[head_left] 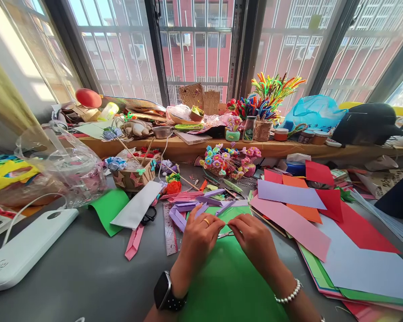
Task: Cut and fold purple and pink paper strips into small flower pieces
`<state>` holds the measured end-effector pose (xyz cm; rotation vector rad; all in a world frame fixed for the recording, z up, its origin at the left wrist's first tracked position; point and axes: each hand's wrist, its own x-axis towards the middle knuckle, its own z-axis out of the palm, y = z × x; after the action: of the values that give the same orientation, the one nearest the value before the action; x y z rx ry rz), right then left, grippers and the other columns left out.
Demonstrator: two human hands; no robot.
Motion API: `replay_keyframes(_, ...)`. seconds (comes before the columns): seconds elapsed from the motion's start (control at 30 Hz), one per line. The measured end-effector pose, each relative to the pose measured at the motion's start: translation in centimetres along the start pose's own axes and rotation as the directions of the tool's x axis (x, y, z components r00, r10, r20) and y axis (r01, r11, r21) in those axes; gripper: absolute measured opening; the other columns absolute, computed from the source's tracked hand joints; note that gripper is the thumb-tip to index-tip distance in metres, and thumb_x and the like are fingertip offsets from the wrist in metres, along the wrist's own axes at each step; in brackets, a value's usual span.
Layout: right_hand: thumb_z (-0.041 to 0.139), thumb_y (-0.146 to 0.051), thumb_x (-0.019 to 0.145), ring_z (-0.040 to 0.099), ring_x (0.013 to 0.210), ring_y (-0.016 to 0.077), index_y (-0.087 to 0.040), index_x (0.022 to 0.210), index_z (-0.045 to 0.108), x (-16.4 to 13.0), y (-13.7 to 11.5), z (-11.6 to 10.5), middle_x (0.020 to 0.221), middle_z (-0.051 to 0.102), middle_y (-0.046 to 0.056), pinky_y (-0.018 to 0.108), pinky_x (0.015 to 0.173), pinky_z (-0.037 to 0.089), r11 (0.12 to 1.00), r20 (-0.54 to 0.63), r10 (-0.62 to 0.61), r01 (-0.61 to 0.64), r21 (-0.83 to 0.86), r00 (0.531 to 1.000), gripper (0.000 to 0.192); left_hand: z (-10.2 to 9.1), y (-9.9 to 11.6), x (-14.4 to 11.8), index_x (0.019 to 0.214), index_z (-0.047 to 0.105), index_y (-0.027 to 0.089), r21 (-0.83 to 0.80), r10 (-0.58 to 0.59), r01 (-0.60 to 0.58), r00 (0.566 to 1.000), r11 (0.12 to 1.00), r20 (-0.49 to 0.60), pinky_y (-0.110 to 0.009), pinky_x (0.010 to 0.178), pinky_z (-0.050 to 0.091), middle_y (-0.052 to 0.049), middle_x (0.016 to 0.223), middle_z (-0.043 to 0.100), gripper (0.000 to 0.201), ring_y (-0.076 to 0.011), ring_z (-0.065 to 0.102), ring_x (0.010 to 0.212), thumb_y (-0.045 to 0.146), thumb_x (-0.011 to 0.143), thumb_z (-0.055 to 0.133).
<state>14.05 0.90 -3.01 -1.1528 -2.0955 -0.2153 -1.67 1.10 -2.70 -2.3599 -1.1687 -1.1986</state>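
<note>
My left hand (199, 232), with a ring and a watch, is closed in a pinch above the green sheet (235, 277). Facing it, my right hand (253, 235), with a beaded bracelet, also pinches, its fingertips close to the left ones. Whatever lies between the fingertips is too small to make out. Just below them, the scissors (225, 234) show in part. Folded purple paper strips (178, 218) lie behind and beside my left hand, partly hidden by it. A clear pink-marked ruler (170, 230) is left of that hand.
Coloured paper sheets (366, 264) are stacked at the right. A white power bank (30, 250) lies at the left. Behind stand a cardboard basket (134, 179) and crocheted-looking flowers (218, 158). A cluttered ledge (184, 147) runs beneath the windows, with a bunch of pipe cleaners (275, 91).
</note>
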Motion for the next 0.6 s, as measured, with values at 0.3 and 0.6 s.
replay_keyframes(0.3,0.042,-0.024,0.085,0.057,0.069,0.0176,-0.017,0.077,0.06,0.0,2.6,-1.1,0.072,0.062,0.006,0.028,0.063,0.044,0.978,-0.141,0.205,-0.199,0.056,0.968,0.021,-0.8,-1.2,0.1,0.074,0.064,0.021,0.036,-0.056,0.058,0.997,0.998,-0.06,-0.042,0.094,0.033,0.002,0.068,0.067,0.014,-0.013,0.06,0.066,0.014,0.077,0.052)
replay_keyframes(0.6,0.048,-0.021,0.082,0.055,0.061,0.0165,-0.018,0.069,0.061,0.2,-0.1,-0.1,0.063,0.06,0.003,0.027,0.056,0.042,0.979,0.063,0.078,-0.089,0.182,0.995,0.019,0.0,-0.4,-0.2,0.075,0.061,0.021,-0.076,-0.03,0.034,0.998,0.997,0.046,-0.042,0.095,0.031,0.002,0.07,0.066,0.013,-0.0122,0.059,0.068,0.017,0.08,0.05)
